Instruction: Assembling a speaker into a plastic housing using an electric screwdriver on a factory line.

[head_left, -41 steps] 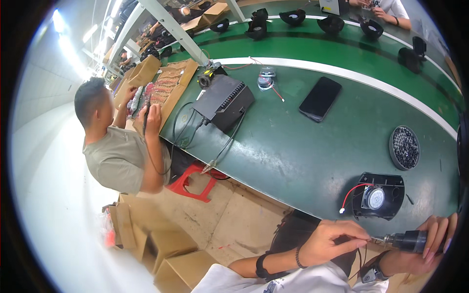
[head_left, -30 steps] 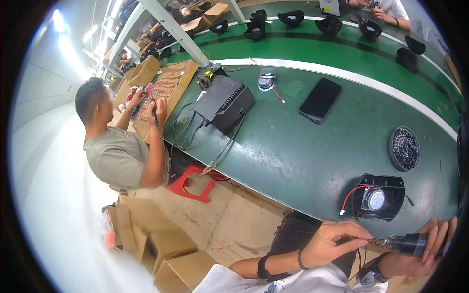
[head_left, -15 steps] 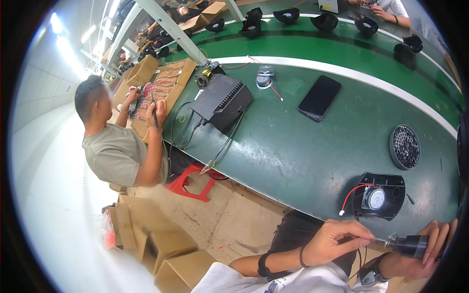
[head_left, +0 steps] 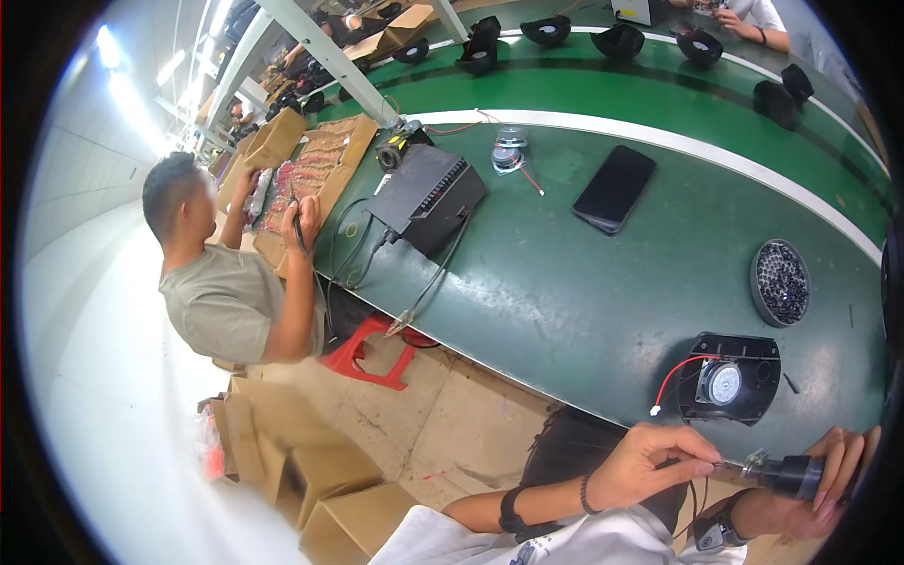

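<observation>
At the lower right, my right hand [head_left: 827, 485] is wrapped round a black electric screwdriver [head_left: 789, 475], which lies sideways with its bit pointing left. My left hand [head_left: 654, 466] pinches the end of the thin metal bit [head_left: 727, 464] between thumb and fingers; whether a screw sits there is too small to tell. Just beyond the hands, on the green bench, lies a black plastic housing [head_left: 692, 407] with a round silver speaker [head_left: 724, 383] in it. From the speaker a red wire [head_left: 666, 382] runs out to a small white plug. Neither hand touches the housing.
A round dish of small black screws [head_left: 781, 282] stands beyond the housing. Farther off lie a black phone [head_left: 615, 190], a loose speaker [head_left: 508, 151] and a black power box [head_left: 428, 200]. A co-worker [head_left: 226, 282] sits at left; black housings [head_left: 618, 42] line the green conveyor [head_left: 565, 80].
My hands and the screwdriver stay almost still. The black housings on the conveyor have shifted slightly left. The co-worker's far hand has moved a little.
</observation>
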Motion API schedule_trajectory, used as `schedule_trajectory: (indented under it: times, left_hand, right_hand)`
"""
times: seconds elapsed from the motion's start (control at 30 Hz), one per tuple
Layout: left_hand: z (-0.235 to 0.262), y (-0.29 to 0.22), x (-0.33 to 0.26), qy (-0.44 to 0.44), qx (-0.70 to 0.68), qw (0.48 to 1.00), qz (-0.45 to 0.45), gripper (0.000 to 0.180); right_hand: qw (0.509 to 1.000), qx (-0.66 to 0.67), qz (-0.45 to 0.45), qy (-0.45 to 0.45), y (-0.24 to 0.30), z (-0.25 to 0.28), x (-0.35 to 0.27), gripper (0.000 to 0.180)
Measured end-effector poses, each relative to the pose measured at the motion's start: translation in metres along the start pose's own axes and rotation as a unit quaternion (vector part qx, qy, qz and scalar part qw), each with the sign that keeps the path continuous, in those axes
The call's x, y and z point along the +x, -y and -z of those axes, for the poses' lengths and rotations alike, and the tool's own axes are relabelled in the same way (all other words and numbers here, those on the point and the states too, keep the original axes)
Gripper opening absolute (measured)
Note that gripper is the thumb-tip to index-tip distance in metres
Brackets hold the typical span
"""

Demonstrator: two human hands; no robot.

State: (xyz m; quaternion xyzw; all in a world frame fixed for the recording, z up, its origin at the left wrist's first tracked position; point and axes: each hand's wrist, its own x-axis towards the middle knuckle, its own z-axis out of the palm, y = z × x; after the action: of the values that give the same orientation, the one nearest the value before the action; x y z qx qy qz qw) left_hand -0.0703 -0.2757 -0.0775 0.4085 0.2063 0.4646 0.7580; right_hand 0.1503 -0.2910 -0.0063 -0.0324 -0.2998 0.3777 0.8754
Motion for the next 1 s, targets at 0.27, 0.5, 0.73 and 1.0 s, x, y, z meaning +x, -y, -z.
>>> schedule_trajectory:
  times: [0.27, 0.5, 0.73, 1.0]
  left_hand:
    - [-0.004, -0.003, -0.003, 0.012, 0.099, 0.992, -0.073, 0.017]
    - [0.002, -0.017, 0.0, 0.006, 0.278, 0.947, -0.16, 0.026]
    - [0.009, -0.019, 0.007, 0.049, 0.296, 0.937, -0.18, 0.035]
    - [0.008, -0.019, 0.002, 0.026, 0.305, 0.938, -0.16, 0.04]
  right_hand:
    - [0.997, 0.049, -0.022, 0.051, -0.005, 0.008, -0.004, 0.008]
    - [0.999, 0.019, -0.029, 0.012, -0.027, -0.051, 0.001, 0.016]
    - [0.995, 0.085, 0.021, 0.049, -0.036, -0.04, 0.011, 0.029]
    - [0.998, 0.009, -0.025, 0.059, -0.024, -0.036, 0.016, 0.031]
